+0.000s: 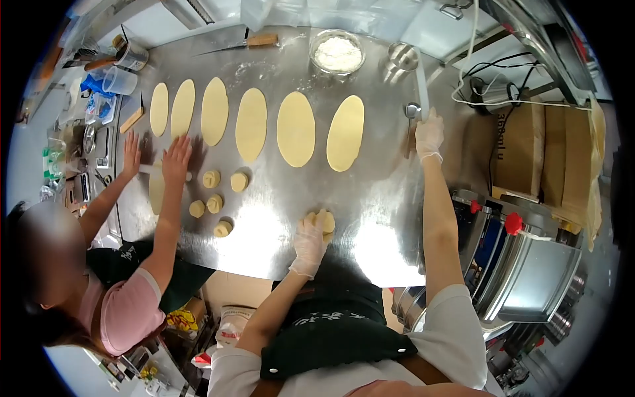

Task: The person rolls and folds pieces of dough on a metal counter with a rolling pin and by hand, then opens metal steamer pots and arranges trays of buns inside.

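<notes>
- Six dough ovals [296,129] are lined up on the surface [278,192].
- The white rod [422,86] is met by the right hand [430,132], grip unclear.
- Near the front edge, the dough ball [328,223] is touched by the left hand [311,237], grip unclear.

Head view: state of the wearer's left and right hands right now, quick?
Left hand: fingers on a dough piece; firm grip or not, can't tell.
Right hand: at the near end of the white rod; closure can't be told.

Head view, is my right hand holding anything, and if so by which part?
Yes, the right hand holds the long white rod by its near end.
</notes>
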